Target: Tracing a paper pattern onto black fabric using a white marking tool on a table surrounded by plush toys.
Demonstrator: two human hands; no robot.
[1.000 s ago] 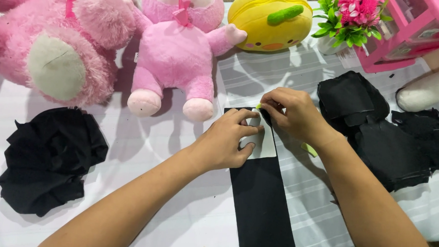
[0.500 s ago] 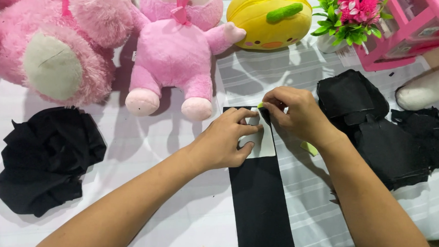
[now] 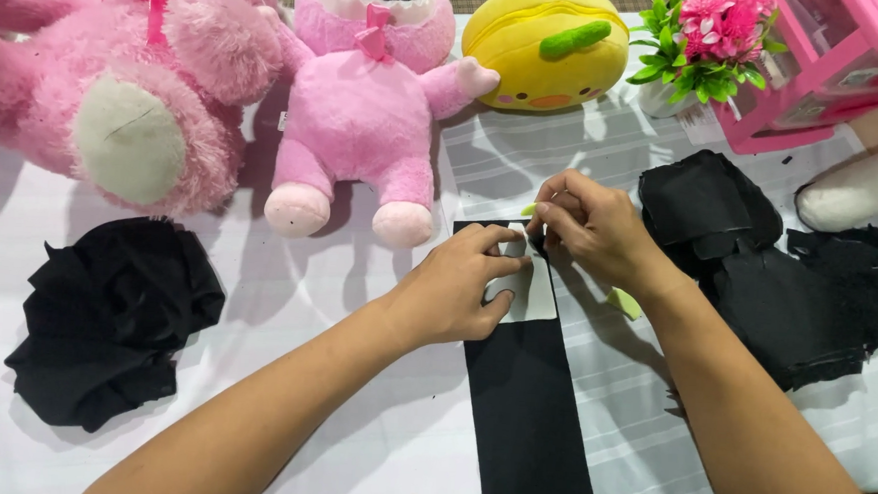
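Both hands are down at the centre of the white cloth-covered table [image 3: 256,298], working on a long black strip of fabric [image 3: 530,412] that runs from the middle straight down toward six o'clock. The left hand [image 3: 457,288] lies flat, fingers close together, pressing a small pale rectangular card template [image 3: 535,294] onto the strip's upper end. The right hand [image 3: 592,227], just at one o'clock of the left, has its fingertips bunched and pinching a small yellow-green marker [image 3: 529,210] at the card's top edge; what exactly the tip touches I cannot tell. A second yellow-green piece [image 3: 624,303] peeks out beside the right wrist. At three o'clock, a heap of cut black fabric pieces [image 3: 759,264]; at nine o'clock, a crumpled black fabric bundle [image 3: 110,310]. Along twelve o'clock sit a fluffy pink plush bear [image 3: 127,80], a smooth pink plush doll [image 3: 366,113], a yellow round plush [image 3: 545,42] and a pot of pink flowers [image 3: 705,40].
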